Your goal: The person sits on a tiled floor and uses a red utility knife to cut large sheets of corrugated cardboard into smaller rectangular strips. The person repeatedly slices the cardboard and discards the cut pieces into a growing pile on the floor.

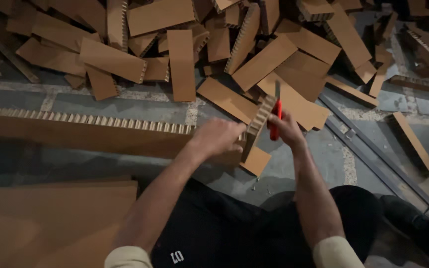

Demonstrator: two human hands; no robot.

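Cardboard piece (257,130) between both hands, red knife (275,119) alongside.

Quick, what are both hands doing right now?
Left hand: closed, gripping the long cardboard strip.
Right hand: closed around a red-handled knife, blade at the cardboard piece.

Your left hand (219,136) grips a cardboard strip (258,130) while your right hand (286,128) holds a red knife (275,119) against it.
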